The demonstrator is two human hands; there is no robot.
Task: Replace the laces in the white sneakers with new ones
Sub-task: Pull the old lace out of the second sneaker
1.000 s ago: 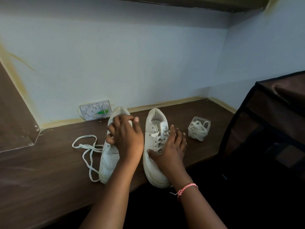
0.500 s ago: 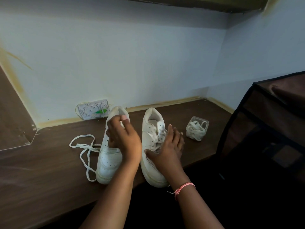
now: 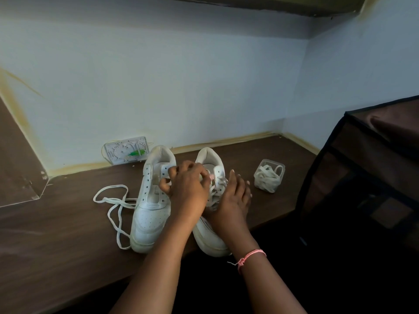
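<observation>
While both hands crowd right sneaker [image 3: 209, 225], left hand [image 3: 189, 189] reaches across, fingers curled at its upper laces [image 3: 217, 189]; pinch likely, not certain. Right hand [image 3: 233, 200] rests on sneaker's outer side, fingers straight, holding nothing. Sneaker's long axis runs heel-away, toe toward person. Left sneaker [image 3: 152, 200] beside it, unlaced; removed lace [image 3: 113, 200] further left; container of new laces [image 3: 268, 175] right, on counter [image 3: 56, 234].

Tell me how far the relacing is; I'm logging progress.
Done: the left white leather sneaker has bare eyelets, its loose white flat lace beside it. In hand: the left hand and right hand work the right white sneaker's laces. Left: fitting laces from the clear plastic tub.
</observation>
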